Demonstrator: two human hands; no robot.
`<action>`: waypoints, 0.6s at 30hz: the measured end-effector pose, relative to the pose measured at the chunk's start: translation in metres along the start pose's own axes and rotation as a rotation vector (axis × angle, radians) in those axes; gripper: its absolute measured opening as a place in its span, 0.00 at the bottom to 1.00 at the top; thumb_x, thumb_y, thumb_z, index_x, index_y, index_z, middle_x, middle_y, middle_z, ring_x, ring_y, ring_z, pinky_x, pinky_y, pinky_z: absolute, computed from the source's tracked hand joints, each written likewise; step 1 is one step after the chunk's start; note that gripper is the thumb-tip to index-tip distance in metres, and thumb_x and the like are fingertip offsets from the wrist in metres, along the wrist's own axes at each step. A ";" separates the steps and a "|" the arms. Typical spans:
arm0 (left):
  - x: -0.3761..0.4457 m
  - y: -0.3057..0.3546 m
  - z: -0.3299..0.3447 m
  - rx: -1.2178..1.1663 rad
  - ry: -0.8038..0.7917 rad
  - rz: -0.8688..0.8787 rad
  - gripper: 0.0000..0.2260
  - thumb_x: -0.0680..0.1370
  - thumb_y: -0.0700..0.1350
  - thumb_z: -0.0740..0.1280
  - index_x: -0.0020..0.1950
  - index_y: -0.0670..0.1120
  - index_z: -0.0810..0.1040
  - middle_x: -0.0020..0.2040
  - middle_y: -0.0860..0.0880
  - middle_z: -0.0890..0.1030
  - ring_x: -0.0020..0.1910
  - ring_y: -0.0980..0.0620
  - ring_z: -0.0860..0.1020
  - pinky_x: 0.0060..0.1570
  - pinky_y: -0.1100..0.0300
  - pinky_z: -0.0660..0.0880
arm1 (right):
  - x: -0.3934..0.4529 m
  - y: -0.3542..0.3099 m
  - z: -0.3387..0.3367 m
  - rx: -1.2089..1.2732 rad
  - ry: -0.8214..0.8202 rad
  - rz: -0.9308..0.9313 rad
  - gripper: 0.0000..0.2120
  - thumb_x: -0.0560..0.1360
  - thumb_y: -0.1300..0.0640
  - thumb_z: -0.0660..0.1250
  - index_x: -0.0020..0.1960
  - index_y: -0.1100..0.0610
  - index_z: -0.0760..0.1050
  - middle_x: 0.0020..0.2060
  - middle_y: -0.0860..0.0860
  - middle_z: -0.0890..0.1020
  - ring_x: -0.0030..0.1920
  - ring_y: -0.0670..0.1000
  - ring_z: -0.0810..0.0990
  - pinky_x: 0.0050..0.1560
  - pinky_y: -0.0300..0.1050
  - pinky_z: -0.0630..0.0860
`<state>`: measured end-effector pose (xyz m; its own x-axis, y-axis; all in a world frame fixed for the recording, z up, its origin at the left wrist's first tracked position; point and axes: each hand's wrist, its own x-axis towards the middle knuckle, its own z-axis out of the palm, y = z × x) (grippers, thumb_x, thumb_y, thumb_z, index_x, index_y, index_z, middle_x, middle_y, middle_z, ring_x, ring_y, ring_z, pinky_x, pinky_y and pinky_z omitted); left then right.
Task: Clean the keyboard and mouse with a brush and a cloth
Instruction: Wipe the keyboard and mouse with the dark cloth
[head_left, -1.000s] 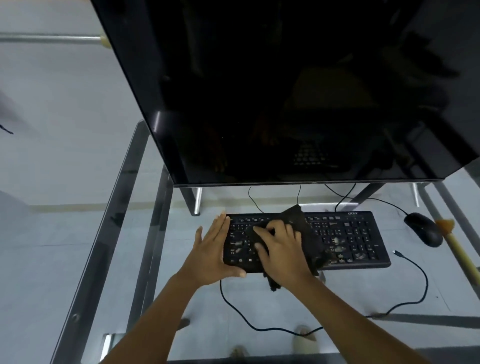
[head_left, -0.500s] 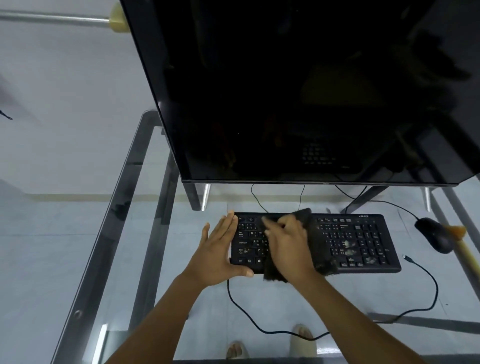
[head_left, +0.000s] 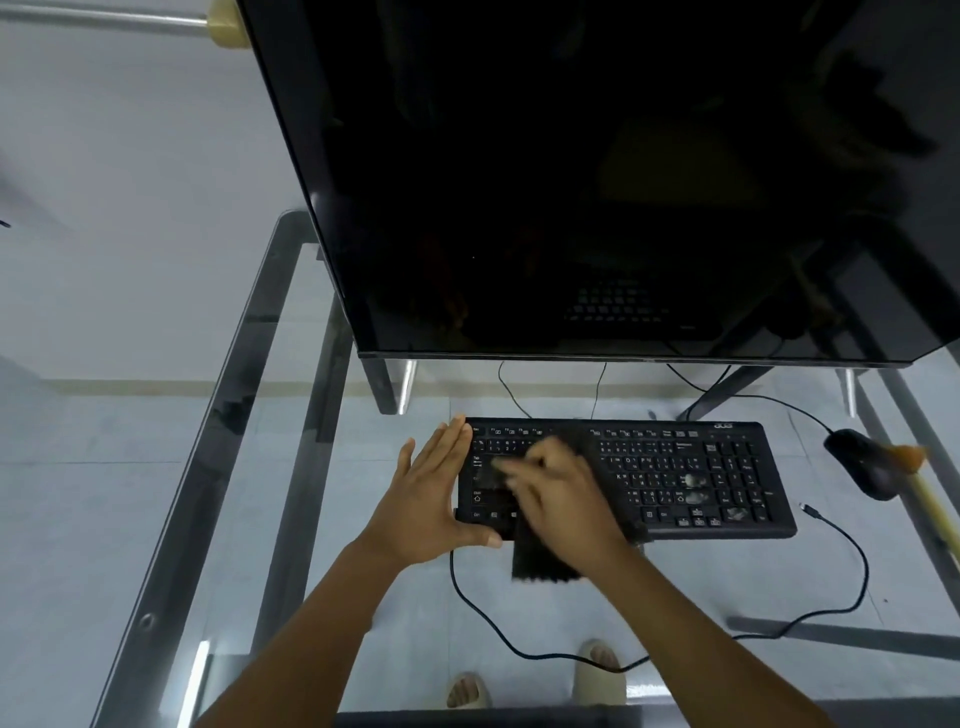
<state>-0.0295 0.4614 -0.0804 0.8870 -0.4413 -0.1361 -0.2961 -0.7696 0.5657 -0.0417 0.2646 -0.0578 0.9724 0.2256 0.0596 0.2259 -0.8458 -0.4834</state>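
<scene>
A black keyboard lies on the glass desk below the monitor, with pale smudges on its right keys. My right hand presses a dark cloth flat on the keyboard's left half; the hand is blurred with motion, and the cloth hangs over the front edge. My left hand rests flat against the keyboard's left end, fingers apart, thumb along its front edge. A black mouse sits to the right of the keyboard. A brush with orange bristles and a pale handle lies just beyond the mouse.
A large dark monitor overhangs the back of the desk on metal legs. The glass desk has a metal frame at the left. A black cable loops across the glass in front of the keyboard. My sandalled feet show below.
My right hand has slid the cloth leftward over the keys, from the middle to the left half. The left hand stays braced at the keyboard's left end. The view has shifted slightly.
</scene>
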 end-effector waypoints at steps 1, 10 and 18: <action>0.000 0.001 0.000 -0.006 0.000 -0.006 0.58 0.60 0.75 0.64 0.77 0.51 0.38 0.76 0.59 0.36 0.74 0.61 0.35 0.71 0.55 0.31 | 0.005 0.005 0.000 0.019 0.099 0.134 0.13 0.76 0.57 0.67 0.60 0.49 0.80 0.47 0.52 0.76 0.45 0.54 0.74 0.47 0.46 0.74; 0.001 0.003 -0.004 -0.066 0.024 -0.020 0.60 0.59 0.74 0.69 0.78 0.52 0.38 0.77 0.58 0.44 0.75 0.62 0.41 0.72 0.53 0.34 | 0.023 -0.007 0.001 0.013 0.142 0.155 0.10 0.76 0.55 0.68 0.57 0.52 0.81 0.46 0.53 0.78 0.44 0.55 0.76 0.50 0.52 0.76; 0.001 0.003 -0.005 -0.044 0.057 -0.025 0.61 0.59 0.70 0.72 0.77 0.51 0.37 0.78 0.56 0.50 0.76 0.60 0.47 0.72 0.52 0.34 | 0.012 -0.015 0.013 -0.098 0.120 -0.042 0.15 0.70 0.59 0.73 0.55 0.46 0.81 0.42 0.50 0.75 0.43 0.53 0.74 0.45 0.52 0.73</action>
<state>-0.0277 0.4605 -0.0752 0.9130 -0.3944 -0.1048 -0.2589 -0.7582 0.5984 -0.0345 0.2866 -0.0610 0.9608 0.2071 0.1845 0.2650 -0.8814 -0.3911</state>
